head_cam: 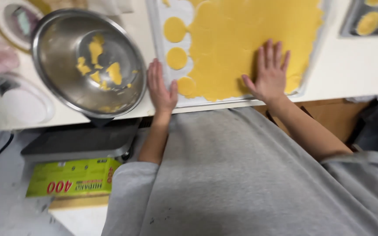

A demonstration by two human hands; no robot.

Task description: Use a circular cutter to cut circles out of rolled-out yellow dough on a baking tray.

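A sheet of rolled yellow dough lies on white paper over a tray on the white counter. Round discs are cut out along its left side. My right hand lies flat on the dough's near edge, fingers spread, holding nothing. My left hand rests flat on the tray's near left corner, next to the lowest cut disc. It holds nothing either.
A steel bowl with yellow dough scraps stands left of the tray. A dark tart pan with lined moulds sits at the far right. Below the counter edge are a flat dark scale and a green box.
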